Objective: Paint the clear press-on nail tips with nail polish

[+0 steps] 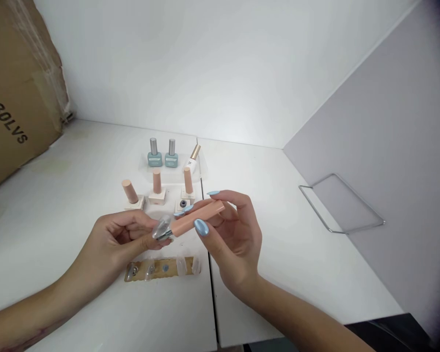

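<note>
My right hand [231, 233] grips a peach-coloured nail polish brush cap [196, 218], held nearly level with its brush end pointing left. My left hand [121, 237] pinches a clear false nail tip [162, 227] right at that brush end, so the two touch. Below the hands a brown strip [159, 269] with several clear nail tips lies flat on the white table [286, 254]. Just behind the hands stands an open square polish bottle [183, 204].
Three peach-capped square bottles [157, 188] stand in a row behind the hands. Farther back, a clear tray [201, 172] holds two teal bottles [163, 153] and a leaning white one. A cardboard box [14, 93] is far left; a wire frame [339, 203] sits right.
</note>
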`<state>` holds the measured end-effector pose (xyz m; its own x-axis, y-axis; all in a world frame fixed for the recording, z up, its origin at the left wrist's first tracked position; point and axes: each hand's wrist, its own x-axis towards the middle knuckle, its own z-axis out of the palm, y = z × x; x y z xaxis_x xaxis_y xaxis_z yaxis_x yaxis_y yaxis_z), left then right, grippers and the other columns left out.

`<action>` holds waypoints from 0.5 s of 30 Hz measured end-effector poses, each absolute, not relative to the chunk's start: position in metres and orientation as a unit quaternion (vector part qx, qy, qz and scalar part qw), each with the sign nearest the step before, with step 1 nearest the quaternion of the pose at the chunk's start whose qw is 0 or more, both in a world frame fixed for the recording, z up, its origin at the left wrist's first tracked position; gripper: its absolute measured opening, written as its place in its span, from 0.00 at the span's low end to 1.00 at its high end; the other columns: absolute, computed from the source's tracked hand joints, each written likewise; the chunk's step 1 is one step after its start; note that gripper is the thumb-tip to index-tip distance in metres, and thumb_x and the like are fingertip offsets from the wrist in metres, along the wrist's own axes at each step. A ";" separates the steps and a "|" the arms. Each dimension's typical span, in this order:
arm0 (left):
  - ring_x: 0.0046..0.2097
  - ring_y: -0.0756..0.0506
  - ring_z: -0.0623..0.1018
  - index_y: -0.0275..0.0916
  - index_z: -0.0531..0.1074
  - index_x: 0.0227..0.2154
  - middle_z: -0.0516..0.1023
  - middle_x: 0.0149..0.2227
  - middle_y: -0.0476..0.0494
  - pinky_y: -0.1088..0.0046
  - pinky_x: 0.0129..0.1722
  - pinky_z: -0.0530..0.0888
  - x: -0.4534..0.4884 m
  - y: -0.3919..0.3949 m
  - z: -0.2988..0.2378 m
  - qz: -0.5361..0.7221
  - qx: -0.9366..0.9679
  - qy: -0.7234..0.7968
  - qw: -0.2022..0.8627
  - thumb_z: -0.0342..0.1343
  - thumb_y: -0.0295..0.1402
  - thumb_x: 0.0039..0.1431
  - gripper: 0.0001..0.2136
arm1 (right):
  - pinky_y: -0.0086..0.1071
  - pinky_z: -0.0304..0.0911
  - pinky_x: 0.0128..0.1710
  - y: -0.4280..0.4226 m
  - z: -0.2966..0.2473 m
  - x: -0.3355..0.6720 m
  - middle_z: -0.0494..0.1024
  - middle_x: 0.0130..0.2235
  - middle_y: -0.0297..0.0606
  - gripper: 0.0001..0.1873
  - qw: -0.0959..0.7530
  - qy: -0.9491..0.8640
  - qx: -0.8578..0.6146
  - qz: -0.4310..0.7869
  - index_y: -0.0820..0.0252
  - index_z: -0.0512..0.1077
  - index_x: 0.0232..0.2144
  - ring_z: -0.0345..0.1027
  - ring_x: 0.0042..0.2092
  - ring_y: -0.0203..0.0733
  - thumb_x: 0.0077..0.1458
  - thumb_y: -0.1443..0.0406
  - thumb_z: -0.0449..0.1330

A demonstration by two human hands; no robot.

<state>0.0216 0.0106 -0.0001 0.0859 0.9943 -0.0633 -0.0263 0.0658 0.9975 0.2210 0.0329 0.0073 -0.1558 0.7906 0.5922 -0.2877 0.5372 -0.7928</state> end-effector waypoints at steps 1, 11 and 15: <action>0.31 0.50 0.87 0.49 0.85 0.26 0.87 0.27 0.52 0.84 0.33 0.82 0.022 0.010 0.000 0.468 0.496 0.487 0.545 0.72 0.33 0.54 0.04 | 0.40 0.84 0.43 0.033 0.007 0.221 0.85 0.38 0.30 0.15 0.620 -0.618 -0.210 0.435 0.47 0.68 0.51 0.86 0.40 0.40 0.65 0.68 0.64; 0.31 0.47 0.88 0.46 0.82 0.23 0.87 0.26 0.52 0.80 0.34 0.84 0.024 0.011 0.000 0.484 0.486 0.489 0.538 0.73 0.29 0.49 0.06 | 0.42 0.82 0.47 0.039 0.005 0.222 0.86 0.37 0.31 0.11 0.660 -0.542 -0.302 0.424 0.50 0.69 0.47 0.84 0.43 0.40 0.65 0.66 0.66; 0.32 0.45 0.88 0.46 0.82 0.24 0.87 0.26 0.51 0.77 0.36 0.85 0.021 0.010 0.000 0.480 0.483 0.490 0.543 0.73 0.30 0.49 0.06 | 0.43 0.84 0.43 0.036 0.006 0.223 0.86 0.39 0.32 0.13 0.659 -0.562 -0.269 0.422 0.48 0.69 0.48 0.85 0.42 0.42 0.64 0.66 0.66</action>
<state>0.0209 0.0100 0.0000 0.0576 0.9960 -0.0685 -0.0474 0.0712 0.9963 0.2225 0.0360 0.0062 0.0124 0.8581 0.5133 -0.2545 0.4992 -0.8283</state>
